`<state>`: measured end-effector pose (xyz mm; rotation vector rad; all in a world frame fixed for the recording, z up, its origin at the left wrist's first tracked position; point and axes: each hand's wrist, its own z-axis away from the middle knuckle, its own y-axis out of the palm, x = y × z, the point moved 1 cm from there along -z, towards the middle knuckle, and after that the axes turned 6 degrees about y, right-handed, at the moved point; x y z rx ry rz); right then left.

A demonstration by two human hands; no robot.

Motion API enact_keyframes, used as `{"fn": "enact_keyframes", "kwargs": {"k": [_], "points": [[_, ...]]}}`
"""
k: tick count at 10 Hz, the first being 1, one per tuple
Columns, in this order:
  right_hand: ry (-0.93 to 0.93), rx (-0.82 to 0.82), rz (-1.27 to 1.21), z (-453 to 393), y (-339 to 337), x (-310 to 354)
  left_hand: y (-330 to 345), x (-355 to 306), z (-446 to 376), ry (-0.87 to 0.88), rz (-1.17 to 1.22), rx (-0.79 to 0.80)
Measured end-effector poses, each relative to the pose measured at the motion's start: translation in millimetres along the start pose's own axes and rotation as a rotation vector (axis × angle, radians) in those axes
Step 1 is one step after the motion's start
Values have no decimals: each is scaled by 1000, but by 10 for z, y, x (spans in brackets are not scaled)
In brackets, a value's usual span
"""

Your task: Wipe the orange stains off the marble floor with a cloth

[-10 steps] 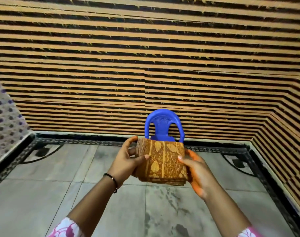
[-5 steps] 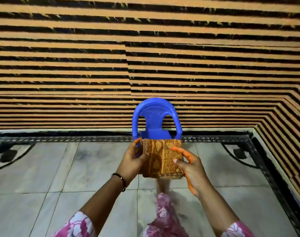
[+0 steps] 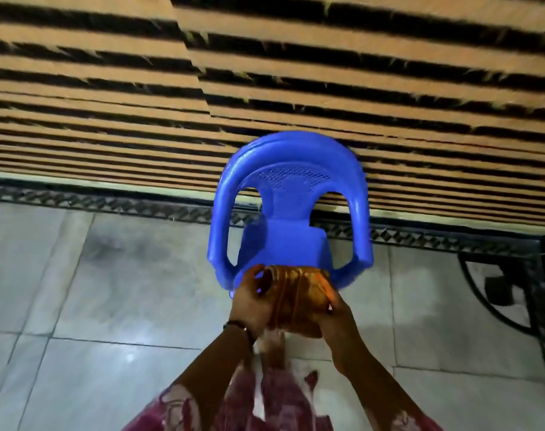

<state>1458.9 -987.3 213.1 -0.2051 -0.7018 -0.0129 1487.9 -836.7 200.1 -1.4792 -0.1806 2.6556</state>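
A folded brown cloth (image 3: 299, 298) with a golden leaf pattern is held between both hands at the frame's centre, in front of the blue chair's seat edge. My left hand (image 3: 253, 301) grips its left side and my right hand (image 3: 336, 309) grips its right side, with orange colour on the fingers. The grey marble floor (image 3: 134, 275) lies below. No orange stain shows on the visible tiles. The picture is blurred by motion.
A blue plastic chair (image 3: 291, 209) stands against the striped orange-and-black wall (image 3: 265, 73), right behind the cloth. A dark patterned border (image 3: 109, 202) runs along the floor's far edge and down the right side. My pink patterned clothing (image 3: 265, 399) fills the bottom centre.
The view has come much closer to the chair and tilted downward. The cloth, still in both hands, has dropped lower and now sits at the chair's seat front.
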Motion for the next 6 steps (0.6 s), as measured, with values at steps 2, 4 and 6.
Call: {"fn": "enact_keyframes", "kwargs": {"k": [2,4,6], "points": [[49,-19,105,-1468,218,-584,228,1019,-1230,7,-151,-39],[19,-74,288,-1958,330,-856,309,1343,-1561,-65,-70,-42],[-42,-84,323,-1252,275,-392,-88,850,-1025,-1,-238,-31]]}}
